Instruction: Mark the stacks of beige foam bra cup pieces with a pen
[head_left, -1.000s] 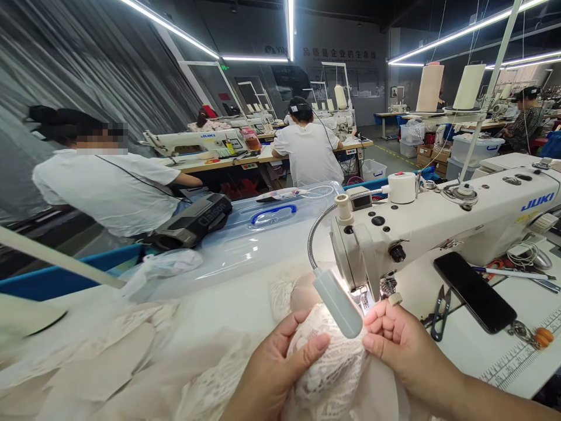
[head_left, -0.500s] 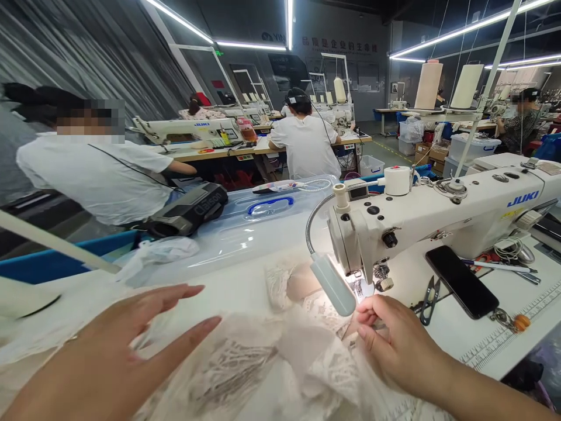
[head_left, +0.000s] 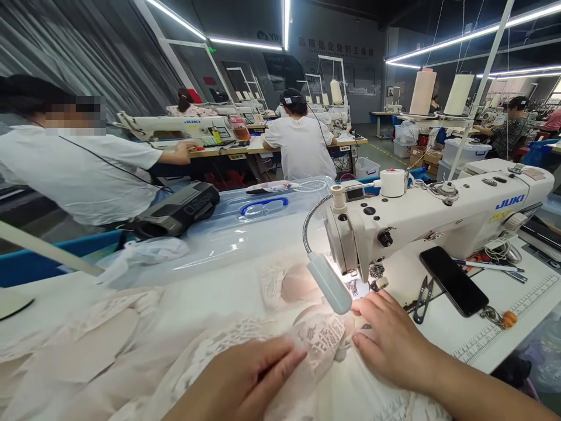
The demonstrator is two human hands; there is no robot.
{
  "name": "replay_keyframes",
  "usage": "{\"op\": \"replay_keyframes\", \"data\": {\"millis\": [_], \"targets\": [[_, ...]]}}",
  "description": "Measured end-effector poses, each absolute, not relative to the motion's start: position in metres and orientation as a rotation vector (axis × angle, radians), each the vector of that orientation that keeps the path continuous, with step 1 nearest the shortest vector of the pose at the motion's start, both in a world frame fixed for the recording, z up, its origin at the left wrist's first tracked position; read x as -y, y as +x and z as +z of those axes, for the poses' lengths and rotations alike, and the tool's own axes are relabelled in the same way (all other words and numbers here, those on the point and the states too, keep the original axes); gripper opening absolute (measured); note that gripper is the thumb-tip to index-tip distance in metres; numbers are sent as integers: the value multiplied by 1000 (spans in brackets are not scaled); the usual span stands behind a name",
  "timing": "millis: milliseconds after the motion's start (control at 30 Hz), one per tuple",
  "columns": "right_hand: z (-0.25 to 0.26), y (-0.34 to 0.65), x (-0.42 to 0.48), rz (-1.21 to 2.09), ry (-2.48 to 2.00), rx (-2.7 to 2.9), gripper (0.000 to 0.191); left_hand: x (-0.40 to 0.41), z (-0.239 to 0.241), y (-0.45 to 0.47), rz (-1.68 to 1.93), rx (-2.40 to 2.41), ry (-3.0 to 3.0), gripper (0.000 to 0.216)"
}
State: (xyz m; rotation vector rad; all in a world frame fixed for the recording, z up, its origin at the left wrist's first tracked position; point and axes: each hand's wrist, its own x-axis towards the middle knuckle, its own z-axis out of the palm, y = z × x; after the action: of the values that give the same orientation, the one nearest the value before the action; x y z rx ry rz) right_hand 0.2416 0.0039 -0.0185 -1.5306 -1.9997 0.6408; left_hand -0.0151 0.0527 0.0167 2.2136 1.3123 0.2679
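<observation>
Pale pink-beige lace fabric (head_left: pixel 322 339) lies bunched on the sewing table, part of it beneath the lamp beside the machine's needle. My left hand (head_left: pixel 258 374) pinches a lace edge between thumb and fingers, low in the middle of the view. Close to the presser foot (head_left: pixel 354 286), my right hand (head_left: pixel 390 339) has its fingers bent over the cloth, with the thumb lower down at a fold. The white sewing machine (head_left: pixel 429 207) stands above the right hand. Its lamp (head_left: pixel 331 285) hides part of the fabric near the needle.
Thread snips (head_left: pixel 423 299), a black phone (head_left: pixel 453 280) and a keyring (head_left: pixel 494 317) lie right of my right hand. A printed ruler (head_left: pixel 504 318) runs along the table. More fabric (head_left: pixel 100 345) spreads left. A clear plastic lid (head_left: pixel 228 234) is behind; co-workers sit beyond.
My left hand has moved right and down onto the lace, closing from spread fingers to a pinch. My right hand's fingers have spread over the cloth. The view has shifted slightly.
</observation>
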Motion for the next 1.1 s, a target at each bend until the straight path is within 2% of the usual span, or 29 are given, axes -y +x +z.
{"op": "replay_keyframes", "data": {"millis": [67, 133, 233, 333, 533, 700, 833, 933, 1100], "targets": [[-15, 240, -7, 672, -1547, 1972, 15, -59, 10, -17, 499, -1339, 2225, 35], [-10, 236, -11, 707, -1594, 1940, 5, -64, -3, -11, 704, -1358, 2260, 34], [-7, 228, -17, 711, -1678, 1929, 23, -70, -17, 4, 686, -1365, 2226, 39], [-12, 221, -21, 696, -1624, 1941, 23, -72, -15, 16, 559, -1306, 2185, 31], [-10, 225, -14, 891, -1374, 1663, 17, -63, 8, 20, 677, -1290, 1762, 35], [-13, 220, -6, 840, -1374, 1741, 35, -55, 10, 25, 682, -1338, 1554, 47], [-21, 214, -7, 622, -1176, 1847, 14, -54, 11, 26, 698, -1357, 1627, 49], [-17, 220, -11, 811, -991, 1779, 24, -54, 12, 26, 717, -1305, 1484, 51], [-4, 230, -17, 1198, -1190, 1508, 19, -51, 18, 29, 749, -1238, 1235, 54]]}}
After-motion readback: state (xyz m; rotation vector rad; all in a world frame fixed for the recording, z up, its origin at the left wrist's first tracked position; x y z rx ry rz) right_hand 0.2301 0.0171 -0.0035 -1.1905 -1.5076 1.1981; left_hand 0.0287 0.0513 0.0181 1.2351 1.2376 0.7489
